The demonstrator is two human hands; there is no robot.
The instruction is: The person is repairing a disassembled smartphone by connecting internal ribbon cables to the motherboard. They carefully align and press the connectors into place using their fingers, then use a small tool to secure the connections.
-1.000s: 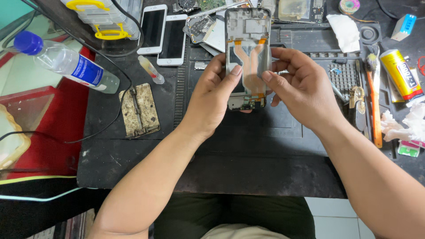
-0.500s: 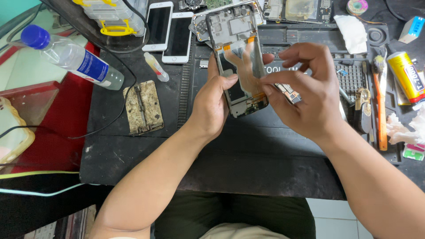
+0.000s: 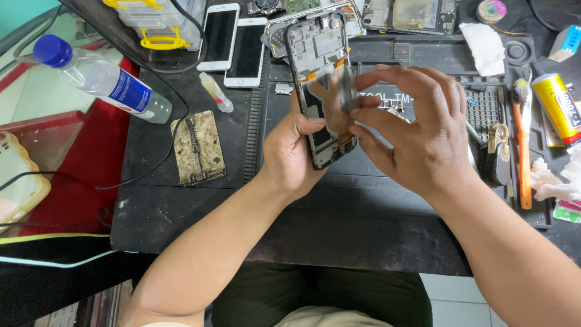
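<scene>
An opened smartphone frame (image 3: 316, 54), dark with its inner parts bare, is held upright over the black work mat (image 3: 363, 200). My left hand (image 3: 293, 154) grips its lower left edge, thumb across the inside. My right hand (image 3: 417, 130) sits to the right of the phone, with thumb and forefinger pinched on a thin strip (image 3: 346, 88) that lies along the phone's right side. The lower right corner of the phone is hidden behind my fingers.
Two white phones (image 3: 233, 42) lie at the back left, next to a clear water bottle with a blue cap (image 3: 103, 79) and a small glue bottle (image 3: 216, 92). A worn metal clamp plate (image 3: 197, 147) lies left of my arm. Tools, a yellow tube (image 3: 558, 106) and a brush (image 3: 523, 145) crowd the right.
The phone has tilted and shifted a little to the left in my left hand. My right hand has moved up along its right side and pinched the strip.
</scene>
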